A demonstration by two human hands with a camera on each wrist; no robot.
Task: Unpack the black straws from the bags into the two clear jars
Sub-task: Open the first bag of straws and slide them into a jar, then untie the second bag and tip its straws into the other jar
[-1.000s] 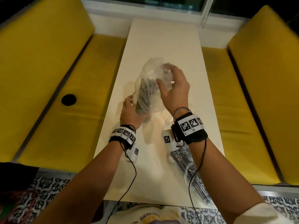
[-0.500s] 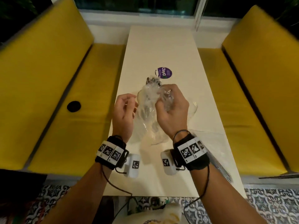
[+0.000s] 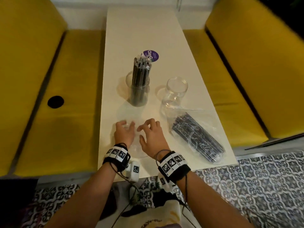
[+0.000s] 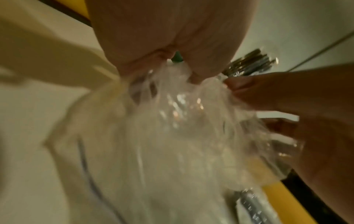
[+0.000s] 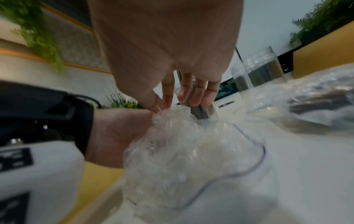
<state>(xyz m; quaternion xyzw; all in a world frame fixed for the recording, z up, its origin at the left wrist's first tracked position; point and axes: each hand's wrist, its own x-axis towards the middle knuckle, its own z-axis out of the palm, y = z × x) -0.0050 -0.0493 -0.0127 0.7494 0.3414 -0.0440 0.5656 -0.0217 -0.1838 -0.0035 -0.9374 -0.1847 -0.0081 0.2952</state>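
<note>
Black straws (image 3: 140,71) stand upright in the left clear jar (image 3: 139,93). To its right, the second clear jar (image 3: 176,89) is empty. A clear bag full of black straws (image 3: 198,137) lies on the table at the right. An empty, crumpled clear bag (image 3: 137,145) lies near the front edge between my hands. My left hand (image 3: 124,131) grips its bunched end with curled fingers (image 4: 164,60). My right hand (image 3: 150,132) pinches the plastic (image 5: 182,144) with thumb and forefinger (image 5: 166,104); its other fingers are spread.
The long white table (image 3: 143,30) runs away from me between two yellow benches (image 3: 57,96). A purple round sticker (image 3: 152,55) lies behind the straw jar. The left bench has a black round hole (image 3: 55,101). Patterned floor tiles show below the table edge.
The bag has come off the straws, which now stand in the left jar. Both hands have dropped toward the table's front edge with the empty bag.
</note>
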